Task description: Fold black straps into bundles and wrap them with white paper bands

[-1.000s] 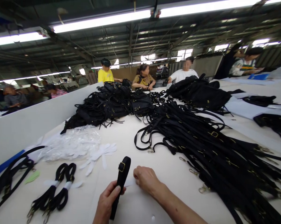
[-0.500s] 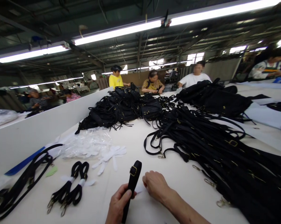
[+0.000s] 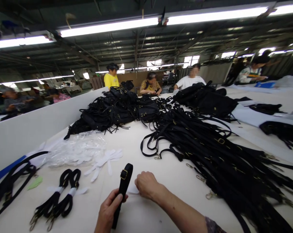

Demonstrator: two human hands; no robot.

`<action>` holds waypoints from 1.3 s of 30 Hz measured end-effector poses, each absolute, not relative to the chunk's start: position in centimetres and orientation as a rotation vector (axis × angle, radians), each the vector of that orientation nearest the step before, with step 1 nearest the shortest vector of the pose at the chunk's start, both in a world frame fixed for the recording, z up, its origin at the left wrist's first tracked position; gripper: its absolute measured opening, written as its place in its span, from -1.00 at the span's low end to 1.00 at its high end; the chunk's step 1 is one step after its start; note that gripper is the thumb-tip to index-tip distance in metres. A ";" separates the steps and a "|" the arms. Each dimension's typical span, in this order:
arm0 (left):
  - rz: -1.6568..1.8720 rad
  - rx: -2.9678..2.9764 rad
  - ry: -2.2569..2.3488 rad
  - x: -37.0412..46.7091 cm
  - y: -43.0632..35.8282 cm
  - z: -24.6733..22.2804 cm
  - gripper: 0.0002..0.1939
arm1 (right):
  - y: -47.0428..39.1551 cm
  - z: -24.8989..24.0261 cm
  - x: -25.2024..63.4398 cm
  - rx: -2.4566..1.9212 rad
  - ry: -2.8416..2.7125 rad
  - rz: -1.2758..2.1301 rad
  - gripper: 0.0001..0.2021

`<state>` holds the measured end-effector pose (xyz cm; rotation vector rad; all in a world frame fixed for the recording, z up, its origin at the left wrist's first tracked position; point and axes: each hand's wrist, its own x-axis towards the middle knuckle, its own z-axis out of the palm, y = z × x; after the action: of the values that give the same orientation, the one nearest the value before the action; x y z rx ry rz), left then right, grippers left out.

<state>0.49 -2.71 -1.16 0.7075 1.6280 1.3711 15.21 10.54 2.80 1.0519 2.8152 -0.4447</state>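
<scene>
A folded black strap (image 3: 126,181) with a brass-coloured buckle stands tilted in my left hand (image 3: 109,208), thumb and fingers pressed round it. To its right, my right hand (image 3: 146,185) has its fingers closed at the end of a white strip (image 3: 133,189), which reaches toward the strap. Two bundled black straps (image 3: 56,197) with metal clasps lie at the left, each wrapped with a white band (image 3: 72,191). Several white strips (image 3: 106,161) are fanned out behind them, beside a clear plastic bag (image 3: 76,149).
Long black straps (image 3: 209,155) with clasps are heaped on the right. Black bags (image 3: 112,110) are piled at the back. A low white partition (image 3: 39,121) borders the left side, near loose black straps (image 3: 14,181). Several people sit or stand beyond the table.
The view has shifted, so the hands and table items appear farther left. My left hand still holds the strap, and my right hand remains closed at the white strip.
</scene>
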 end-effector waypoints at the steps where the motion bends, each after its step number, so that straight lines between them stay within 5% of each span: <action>1: 1.368 0.690 1.632 0.4 -2.8 -1.4 -0.44 | 10.3 2.6 15.5 1.066 2.828 -0.452 -0.77; 6: 1.344 0.700 1.642 0.6 -2.8 -1.5 -0.39 | 9.3 2.0 17.8 1.248 2.873 -0.682 -0.78; 11: 1.286 0.873 1.597 1.5 -2.2 -0.7 -0.42 | 9.4 0.3 18.9 1.437 2.506 -2.120 -0.69; 15: 1.231 1.049 1.589 2.1 -1.8 -0.2 -0.49 | 9.6 -0.9 18.8 1.504 2.015 -2.642 -0.63; 23: 1.018 1.315 1.691 2.0 -1.3 0.0 -0.62 | 9.5 -1.3 18.9 1.388 2.151 -2.716 -0.60; 27: 1.046 1.268 1.669 2.0 -1.2 -0.7 -0.60 | 9.1 -0.5 18.9 1.314 1.956 -2.877 -0.82; 34: 1.118 1.140 1.564 2.0 -1.2 -1.6 -0.29 | 8.5 0.8 19.2 1.330 1.964 -2.596 -0.83; 39: 1.060 1.251 1.473 1.4 -1.2 -0.9 -0.58 | 8.6 0.8 18.8 1.225 2.002 -2.601 -0.82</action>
<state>1.44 -1.24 -0.87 1.2505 1.4735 1.0596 18.83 8.59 0.79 1.2250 2.0020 -2.6006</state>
